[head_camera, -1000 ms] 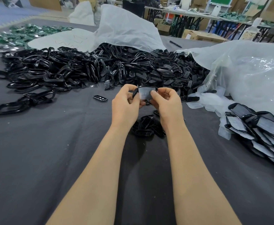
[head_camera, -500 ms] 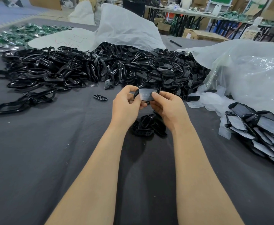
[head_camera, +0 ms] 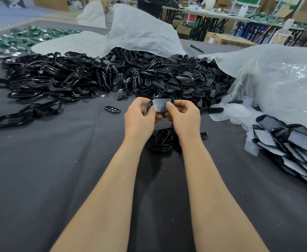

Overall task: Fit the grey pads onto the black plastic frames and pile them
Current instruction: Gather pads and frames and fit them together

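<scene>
The left hand (head_camera: 140, 120) and right hand (head_camera: 183, 117) pinch one padded frame (head_camera: 160, 106). Right of it lies a finished pile (head_camera: 291, 142); behind it a big heap (head_camera: 112, 77) seemingly waits.

I take this for a factory assembly workshop. A great heap of identical black plastic frames (head_camera: 112, 77) spills from a bulk plastic sack (head_camera: 145, 33) over a grey cloth-covered worktable (head_camera: 49, 179), and padded frames (head_camera: 298, 140) are piled at my right. Beyond it I see long folding tables (head_camera: 212, 15), cardboard cartons (head_camera: 227, 40) and scattered green parts (head_camera: 32, 36).
</scene>
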A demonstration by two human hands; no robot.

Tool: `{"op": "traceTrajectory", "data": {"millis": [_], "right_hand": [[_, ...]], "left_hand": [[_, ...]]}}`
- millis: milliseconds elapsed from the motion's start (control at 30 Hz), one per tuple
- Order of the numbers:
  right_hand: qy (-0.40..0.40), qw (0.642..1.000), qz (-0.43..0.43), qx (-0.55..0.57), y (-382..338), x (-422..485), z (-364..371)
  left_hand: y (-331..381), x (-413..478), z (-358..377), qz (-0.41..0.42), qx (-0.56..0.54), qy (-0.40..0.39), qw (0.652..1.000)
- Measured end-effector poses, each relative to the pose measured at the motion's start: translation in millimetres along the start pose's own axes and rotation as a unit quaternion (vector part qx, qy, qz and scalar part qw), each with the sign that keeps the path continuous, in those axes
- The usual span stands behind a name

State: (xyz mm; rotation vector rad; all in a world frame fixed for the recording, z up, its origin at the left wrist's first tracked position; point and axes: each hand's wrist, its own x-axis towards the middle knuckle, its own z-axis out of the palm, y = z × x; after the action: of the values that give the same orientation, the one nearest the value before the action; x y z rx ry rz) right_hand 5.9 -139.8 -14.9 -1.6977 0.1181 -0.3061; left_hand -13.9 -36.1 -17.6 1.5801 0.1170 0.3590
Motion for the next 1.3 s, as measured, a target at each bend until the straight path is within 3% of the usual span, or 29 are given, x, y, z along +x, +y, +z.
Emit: {"op": "traceTrajectory", "data": {"millis": [267, 600, 833, 1033, 1300], "right_hand": [[0.027, 0.991, -0.107, -0.073, -3.7, -10.7, 8.8], [0.058, 0.983, -0.147, -0.093, -0.4, -14.0, 17.4], [0.045, 0.997, -0.049, 0.025, -4.3, -3.5, 2.3], [-0.073, 0.986, 0.064, 0.133, -1.8, 4.1, -6.4], [-0.061, 0.988, 0.053, 0.13, 1.0, 5.1, -4.2]], "left_hand": [[3.4, -1.4, -0.8, -0.017, -0.012, 0.02, 1.0], [0.6, -0.8, 1.2, 0.022, 0.057, 0.046, 0.997], [0.1, 0.0, 2.4, 0.004, -0.022, -0.008, 1.0], [0.1, 0.5, -0.9, 0.008, -0.01, -0.031, 0.999], [0.4, 1.0, 0.1, -0.019, -0.036, -0.017, 0.999]]}}
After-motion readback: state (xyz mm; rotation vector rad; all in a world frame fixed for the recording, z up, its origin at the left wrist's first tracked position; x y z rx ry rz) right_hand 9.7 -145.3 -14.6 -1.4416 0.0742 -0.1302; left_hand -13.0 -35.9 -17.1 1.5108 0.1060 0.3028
